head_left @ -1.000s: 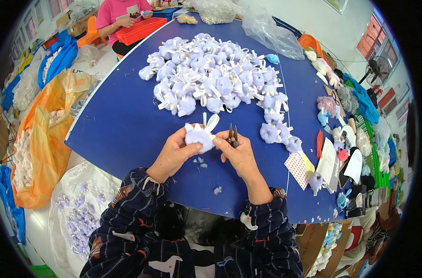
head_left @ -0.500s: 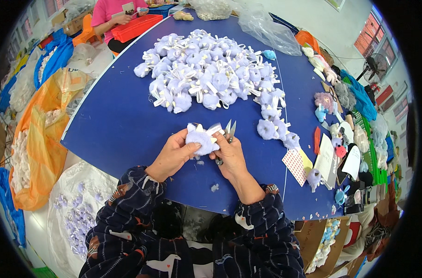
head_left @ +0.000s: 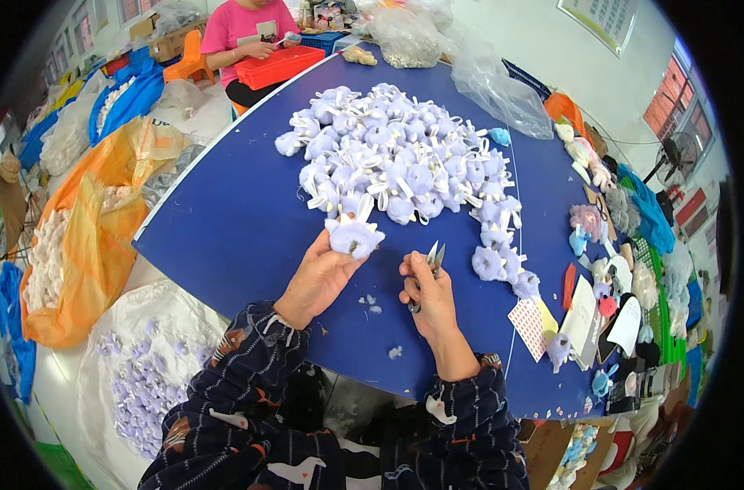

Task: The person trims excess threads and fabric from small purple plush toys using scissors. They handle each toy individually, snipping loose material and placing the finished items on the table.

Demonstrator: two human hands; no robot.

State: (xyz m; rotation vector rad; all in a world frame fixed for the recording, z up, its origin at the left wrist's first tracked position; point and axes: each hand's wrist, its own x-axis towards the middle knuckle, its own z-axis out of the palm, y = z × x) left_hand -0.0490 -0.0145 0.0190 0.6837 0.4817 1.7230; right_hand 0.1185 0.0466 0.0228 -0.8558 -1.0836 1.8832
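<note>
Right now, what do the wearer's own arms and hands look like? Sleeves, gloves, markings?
Both hands are bare: no gloves, and no rings or watch that I can make out on the left hand or the right hand. Both forearms are covered to the wrist by dark navy sleeves with thin pale stripes and scattered white and rust-orange printed patches, in a soft, loose fabric. The cuffs are plain.

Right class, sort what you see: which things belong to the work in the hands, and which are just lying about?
In the work:
left hand holding a lilac plush piece
right hand holding small snips
pile of lilac plush pieces

Lying about:
orange bag
red crate
checked card
clear plastic bag
</note>
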